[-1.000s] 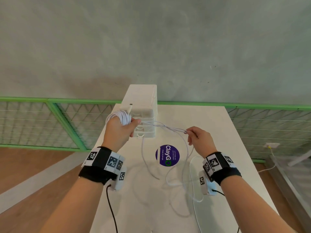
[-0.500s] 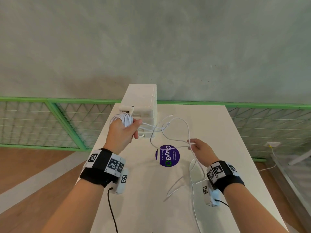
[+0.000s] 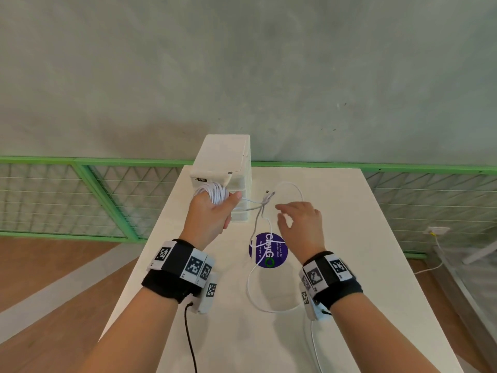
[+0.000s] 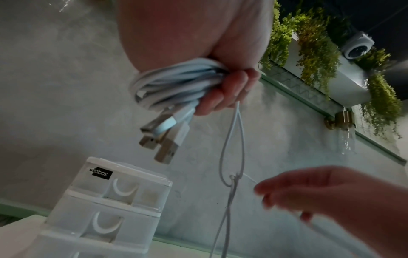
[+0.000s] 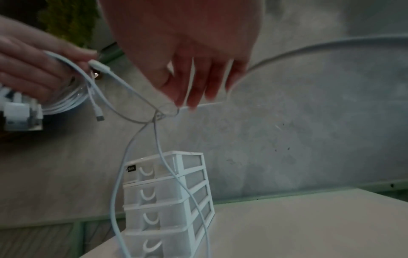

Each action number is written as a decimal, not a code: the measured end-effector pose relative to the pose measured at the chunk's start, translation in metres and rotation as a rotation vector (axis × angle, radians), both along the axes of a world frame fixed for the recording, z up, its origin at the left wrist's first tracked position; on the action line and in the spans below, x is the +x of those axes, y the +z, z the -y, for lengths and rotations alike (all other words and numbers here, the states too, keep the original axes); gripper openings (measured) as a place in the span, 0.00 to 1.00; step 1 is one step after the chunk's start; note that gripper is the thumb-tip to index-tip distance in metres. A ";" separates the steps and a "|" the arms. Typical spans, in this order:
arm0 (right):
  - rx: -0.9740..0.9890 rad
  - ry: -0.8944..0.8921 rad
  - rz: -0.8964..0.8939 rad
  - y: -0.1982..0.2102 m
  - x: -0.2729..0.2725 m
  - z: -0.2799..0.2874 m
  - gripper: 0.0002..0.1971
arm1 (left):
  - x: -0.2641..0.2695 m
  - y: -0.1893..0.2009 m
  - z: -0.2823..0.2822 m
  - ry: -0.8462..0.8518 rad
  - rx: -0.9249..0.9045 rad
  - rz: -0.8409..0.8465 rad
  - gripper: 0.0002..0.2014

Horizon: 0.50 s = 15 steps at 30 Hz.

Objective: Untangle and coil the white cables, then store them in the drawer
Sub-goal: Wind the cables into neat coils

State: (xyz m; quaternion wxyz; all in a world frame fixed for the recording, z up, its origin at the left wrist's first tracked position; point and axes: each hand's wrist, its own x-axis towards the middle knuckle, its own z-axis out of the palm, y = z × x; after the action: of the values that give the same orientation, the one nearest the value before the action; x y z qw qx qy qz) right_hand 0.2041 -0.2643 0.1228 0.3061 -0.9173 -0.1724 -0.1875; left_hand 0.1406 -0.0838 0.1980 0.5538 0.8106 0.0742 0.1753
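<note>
**Head view: the knot hangs between your two hands**

Head view puts the snag (image 3: pixel 265 200) just to the thumb side of your right hand (image 3: pixel 300 224), in the air in front of the drawer unit (image 3: pixel 224 154) and above the white table (image 3: pixel 376 238). Your left hand (image 3: pixel 212 216) is clenched round the coil (image 3: pixel 213 191) of white cable already wound, with three USB plugs (image 4: pixel 163 137) sticking out of the fist toward the drawers. Two strands run from that fist rightward to the snag, so the taut stretch lies roughly level, left to right across you.

Your right hand is released: fingers (image 5: pixel 194 83) spread and slack, their tips just beside the snag. Whether any tip touches a strand you cannot tell from the blurred wrist views. From the snag the loose cable (image 3: pixel 255 289) drops straight down, crosses the purple sticker (image 3: pixel 269 250) and loops over the tabletop toward you; another arc (image 3: pixel 291 187) rises behind your right hand, and one small connector (image 5: pixel 99 117) dangles near your left fingers.

My reading is that your right hand is the nearer one and the free one, so the picking falls to it. The snag lies leftward and slightly ahead of your fingertips. Pull it apart along the hanging strands, downward and toward you, while the left fist holds steady. All drawers look closed, so storing is not yet begun.
</note>
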 end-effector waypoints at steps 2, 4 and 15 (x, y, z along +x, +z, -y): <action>-0.158 0.047 -0.245 -0.005 0.003 -0.006 0.17 | -0.001 0.003 0.003 -0.026 -0.007 -0.015 0.24; -0.254 0.058 -0.360 -0.009 0.004 -0.012 0.21 | -0.001 0.005 0.006 -0.039 -0.014 -0.017 0.25; 0.232 0.067 -0.392 -0.001 -0.012 -0.015 0.32 | 0.000 -0.013 -0.007 0.119 0.030 0.069 0.25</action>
State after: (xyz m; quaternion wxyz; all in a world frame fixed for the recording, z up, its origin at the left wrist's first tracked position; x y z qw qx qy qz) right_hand 0.1926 -0.2494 0.1214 0.4432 -0.8886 -0.1175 -0.0140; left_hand 0.1406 -0.0768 0.1855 0.5323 0.8066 0.1004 0.2368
